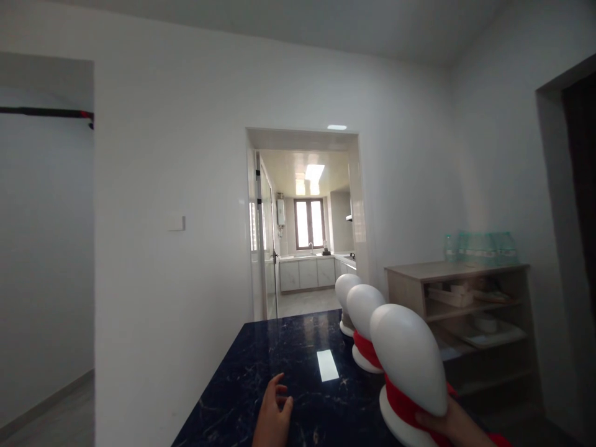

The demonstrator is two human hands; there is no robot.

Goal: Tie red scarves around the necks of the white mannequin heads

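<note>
Three white head-shaped forms stand in a row along the right side of a dark blue marbled table [261, 366]. Red cloth [403, 400] wraps the neck of the nearest form [407, 354], and my right hand [449, 422] grips it there, partly hidden behind the head. The middle form [365, 303] also has red cloth round its neck. Around the neck of the farthest form [347, 287] is something greyish. My left hand [274, 413] is over the table to the left of the nearest form, fingers apart and curled a little, holding nothing.
Beyond the table's right side stands a wooden shelf unit [405, 273] with green-wrapped bottles [484, 247] on top and trays inside. Behind the table, a doorway leads to a kitchen with cabinets [307, 275]. A white wall [172, 155] rises at the left.
</note>
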